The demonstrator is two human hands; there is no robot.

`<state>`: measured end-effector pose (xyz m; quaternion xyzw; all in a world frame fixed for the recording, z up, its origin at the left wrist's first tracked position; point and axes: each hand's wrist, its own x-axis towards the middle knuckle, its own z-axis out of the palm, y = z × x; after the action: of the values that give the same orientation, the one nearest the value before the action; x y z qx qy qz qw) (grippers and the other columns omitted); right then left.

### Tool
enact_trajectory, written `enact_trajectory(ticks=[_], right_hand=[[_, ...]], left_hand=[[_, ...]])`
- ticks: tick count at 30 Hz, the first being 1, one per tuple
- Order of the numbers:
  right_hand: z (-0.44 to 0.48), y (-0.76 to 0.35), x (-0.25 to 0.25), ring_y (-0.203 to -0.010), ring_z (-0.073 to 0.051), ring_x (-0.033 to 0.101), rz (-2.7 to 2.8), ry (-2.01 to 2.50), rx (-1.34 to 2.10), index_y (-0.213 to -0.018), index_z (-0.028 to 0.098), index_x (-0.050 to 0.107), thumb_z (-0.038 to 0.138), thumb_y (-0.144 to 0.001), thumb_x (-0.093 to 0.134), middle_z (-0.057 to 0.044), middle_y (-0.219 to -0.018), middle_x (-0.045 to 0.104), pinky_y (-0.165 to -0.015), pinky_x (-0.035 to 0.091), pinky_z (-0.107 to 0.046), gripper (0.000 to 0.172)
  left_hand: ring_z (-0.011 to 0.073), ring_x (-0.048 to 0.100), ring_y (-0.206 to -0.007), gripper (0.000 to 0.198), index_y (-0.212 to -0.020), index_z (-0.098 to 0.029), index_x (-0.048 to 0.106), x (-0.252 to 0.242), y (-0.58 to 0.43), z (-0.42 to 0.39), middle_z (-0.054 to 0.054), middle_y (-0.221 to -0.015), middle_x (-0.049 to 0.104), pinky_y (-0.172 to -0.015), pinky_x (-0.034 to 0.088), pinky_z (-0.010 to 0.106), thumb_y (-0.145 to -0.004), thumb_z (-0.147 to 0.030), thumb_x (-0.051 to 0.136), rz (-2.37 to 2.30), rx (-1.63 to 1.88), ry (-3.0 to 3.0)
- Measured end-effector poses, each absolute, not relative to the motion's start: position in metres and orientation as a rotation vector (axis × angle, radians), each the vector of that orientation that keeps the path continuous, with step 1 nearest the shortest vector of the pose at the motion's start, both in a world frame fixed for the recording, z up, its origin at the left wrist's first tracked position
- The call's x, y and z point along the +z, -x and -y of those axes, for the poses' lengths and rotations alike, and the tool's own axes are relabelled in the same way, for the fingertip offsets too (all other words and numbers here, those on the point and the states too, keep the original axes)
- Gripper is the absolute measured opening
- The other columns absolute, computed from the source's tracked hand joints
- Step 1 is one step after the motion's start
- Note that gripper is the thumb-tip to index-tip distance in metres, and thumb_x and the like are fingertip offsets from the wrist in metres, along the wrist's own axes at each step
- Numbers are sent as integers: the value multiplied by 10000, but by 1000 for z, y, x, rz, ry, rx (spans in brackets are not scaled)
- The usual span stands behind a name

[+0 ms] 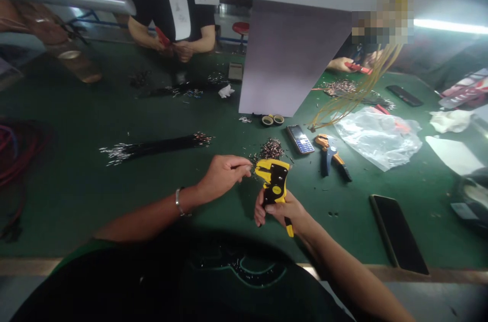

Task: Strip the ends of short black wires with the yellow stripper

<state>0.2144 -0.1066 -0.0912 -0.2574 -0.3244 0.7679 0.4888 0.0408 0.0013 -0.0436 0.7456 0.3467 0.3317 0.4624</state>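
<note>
Wire stripper [273,182], yellow and black, is being gripped around its handles by the right hand [280,208], with its jaw end being aimed toward the left hand [224,175]. A thin short wire [247,166] is being pinched between the left thumb and forefinger, its end being held just beside the jaws; whether it is seated inside them cannot be told. Just ahead of the grip, a heap of crimped wire ends [271,149] is being kept on the green bench mat [76,210]. A black wire bundle [154,146] is being laid farther ahead on the left, and orange-and-blue pliers [331,155] are being left just ahead on the right. Slippage could be risked if the wire were being pulled before the jaws bite, and a dropped piece could be lost among the loose ends. The left fingertips could be nipped, being so near the jaws.
</note>
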Motion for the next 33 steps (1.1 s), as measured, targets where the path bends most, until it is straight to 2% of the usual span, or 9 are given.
enact_trajectory(ticks=[7, 17, 33], right_hand=[[106, -213, -92, -607, -168, 599, 790, 578, 1922, -886, 133, 616, 273, -734, 773, -6, -679, 609, -641, 526, -382, 260], [104, -215, -90, -646, -184, 616, 821, 565, 1892, -892, 127, 615, 270, -737, 763, -18, -706, 615, -680, 528, -403, 257], [106, -215, -91, -652, -179, 619, 830, 552, 1923, -908, 139, 614, 282, -744, 760, -20, -720, 638, -685, 527, -405, 263]], left_hand=[[86, 596, -517, 141, -805, -168, 742, -46, -41, 4, -9, -594, 677, -526, 484, 200, -831, -148, 605, -789, 964, -2052], [97, 627, -547, 131, -818, -160, 749, -50, -40, -1, 34, -708, 728, -541, 516, 213, -826, -147, 620, -714, 965, -1965], [95, 617, -564, 128, -805, -162, 744, -53, -41, -2, 9, -640, 691, -563, 507, 217, -828, -123, 624, -699, 1035, -2081]])
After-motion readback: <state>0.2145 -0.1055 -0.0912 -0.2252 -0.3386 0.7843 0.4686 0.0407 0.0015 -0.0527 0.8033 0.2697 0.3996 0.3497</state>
